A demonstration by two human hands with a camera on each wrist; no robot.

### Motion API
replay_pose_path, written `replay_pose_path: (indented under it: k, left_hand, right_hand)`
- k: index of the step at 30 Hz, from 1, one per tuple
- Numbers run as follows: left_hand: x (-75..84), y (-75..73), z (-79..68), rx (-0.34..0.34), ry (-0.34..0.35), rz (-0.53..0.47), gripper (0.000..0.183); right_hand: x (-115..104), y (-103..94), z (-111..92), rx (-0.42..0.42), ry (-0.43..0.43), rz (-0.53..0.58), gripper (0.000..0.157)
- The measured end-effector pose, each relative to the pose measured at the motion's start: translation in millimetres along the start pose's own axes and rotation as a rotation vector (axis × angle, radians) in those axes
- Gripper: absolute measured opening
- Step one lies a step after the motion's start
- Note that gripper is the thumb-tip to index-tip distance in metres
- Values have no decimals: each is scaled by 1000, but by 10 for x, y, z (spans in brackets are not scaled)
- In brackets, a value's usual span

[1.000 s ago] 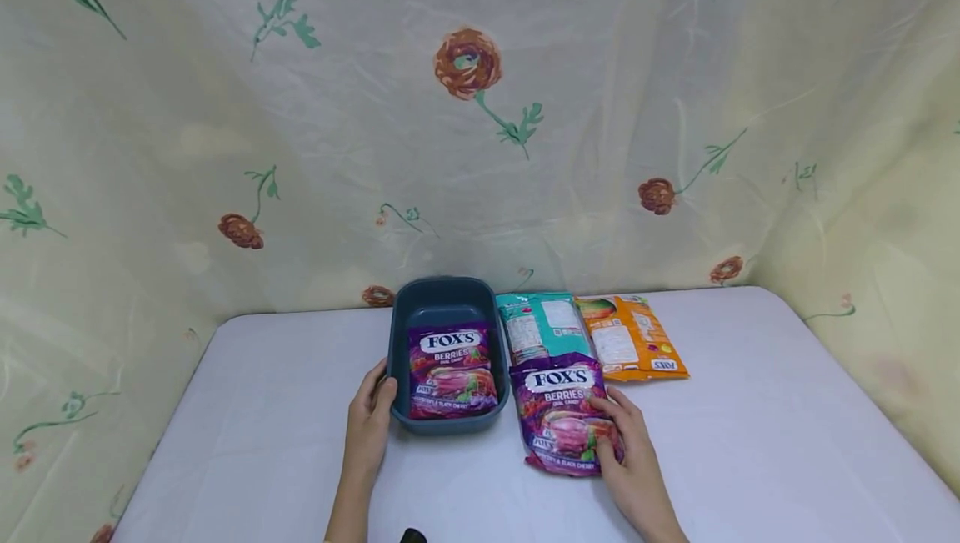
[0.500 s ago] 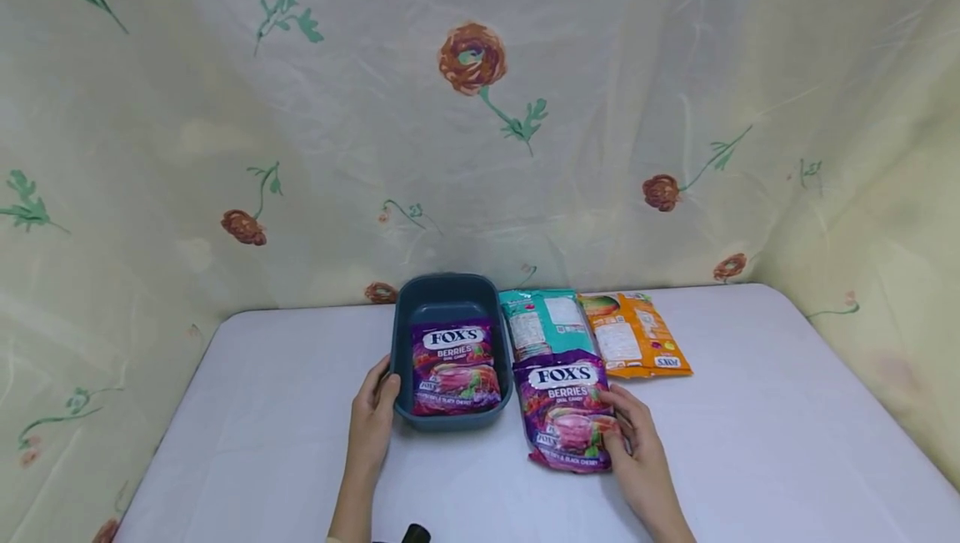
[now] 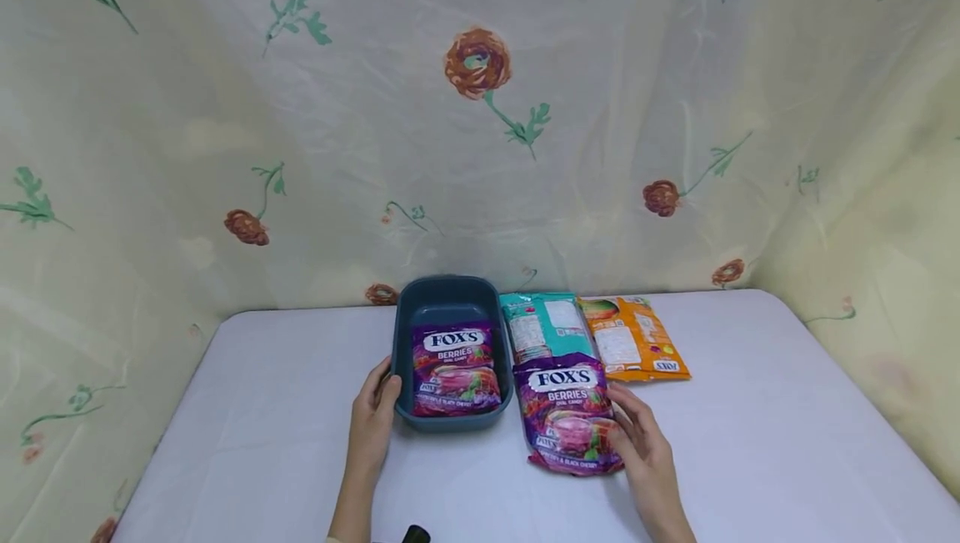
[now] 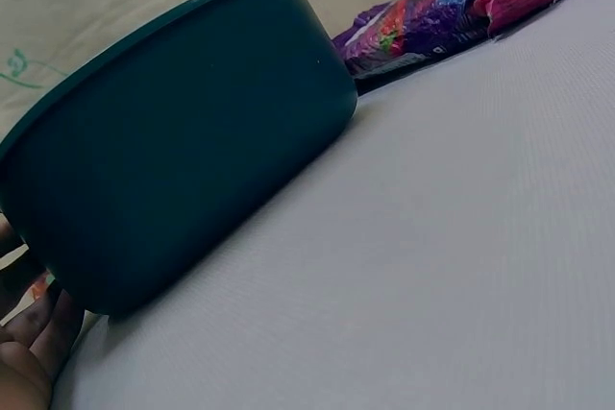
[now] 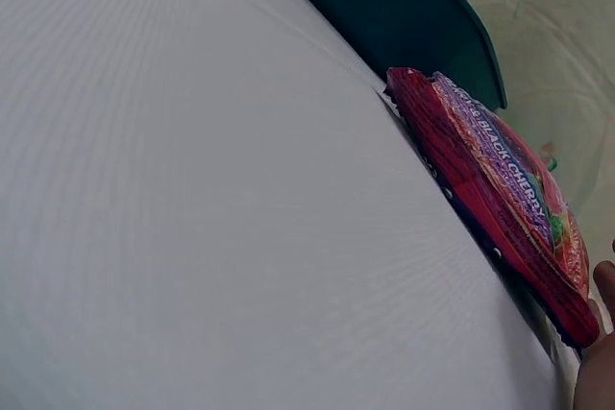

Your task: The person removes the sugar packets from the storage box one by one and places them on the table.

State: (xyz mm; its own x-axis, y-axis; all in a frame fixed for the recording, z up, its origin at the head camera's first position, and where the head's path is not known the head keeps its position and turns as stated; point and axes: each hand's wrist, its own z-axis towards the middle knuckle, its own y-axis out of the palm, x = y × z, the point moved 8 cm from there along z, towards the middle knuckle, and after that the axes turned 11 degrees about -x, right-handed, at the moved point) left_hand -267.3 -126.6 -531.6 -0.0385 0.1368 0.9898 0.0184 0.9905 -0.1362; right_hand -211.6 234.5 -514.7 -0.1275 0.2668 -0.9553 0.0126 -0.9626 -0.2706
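My left hand (image 3: 375,397) lies against the left wall of a dark teal plastic bin (image 3: 453,424), thumb at the rim and fingers on its outer side. A purple bag of berry candy (image 3: 457,368) lies inside the bin, printed face up. To the right, a second purple candy bag (image 3: 564,418) lies face up on the table, its top edge overlapping a turquoise bag (image 3: 551,330). My right hand (image 3: 648,451) is at this second bag's right edge, fingers loosely bent and spread, thumb near the lower right corner. The right wrist view shows only part of that hand beside the bag (image 5: 509,199).
An orange candy bag (image 3: 633,343) lies beside the turquoise one at the table's back edge. A flower-printed curtain (image 3: 585,151) hangs behind the white table (image 3: 285,409) and at both sides. A small dark object (image 3: 416,535) pokes in at the bottom edge.
My right hand has slid rightward off the second purple bag's face to its edge, its fingers loosening. The left hand and the bin stay together; the whole view shifts slightly.
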Motion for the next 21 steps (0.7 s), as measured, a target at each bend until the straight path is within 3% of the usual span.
replay_pose_path:
  k: [5,12,21]
  left_hand:
    - [5,12,-6,-2,-2,2,46]
    - [-1,-6,1,8,-7,10,47]
    - [-22,5,16,11,-2,9,46]
  right_hand:
    - [-97,-5,-11,-6,-60,42,39]
    - [-202,136,9,-153,-120,114,46]
    - [-273,250,28,-214,-139,233,51]
